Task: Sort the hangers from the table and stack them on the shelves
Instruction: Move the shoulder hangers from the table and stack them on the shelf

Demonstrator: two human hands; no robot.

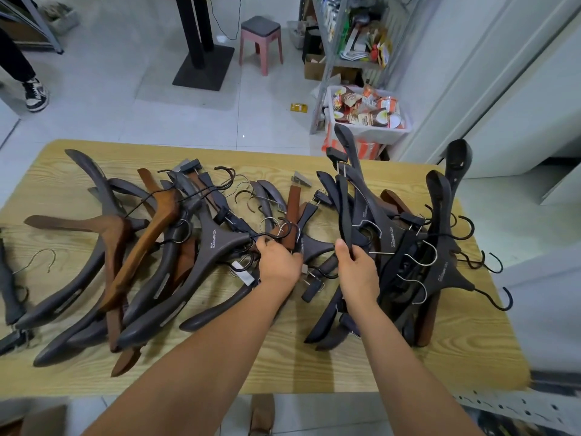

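Several dark grey and brown hangers lie jumbled on a light wooden table. On the left sprawls a heap of grey hangers mixed with brown wooden hangers. My left hand reaches into the middle of the pile, its fingers curled round a black hook of a grey hanger. My right hand grips a bunch of dark hangers that stand tilted up from the right-hand heap.
Beyond the table stand a metal shelf rack with packets, a white bin of snacks, a pink stool and a black stand base. A person's leg and shoe show at far left.
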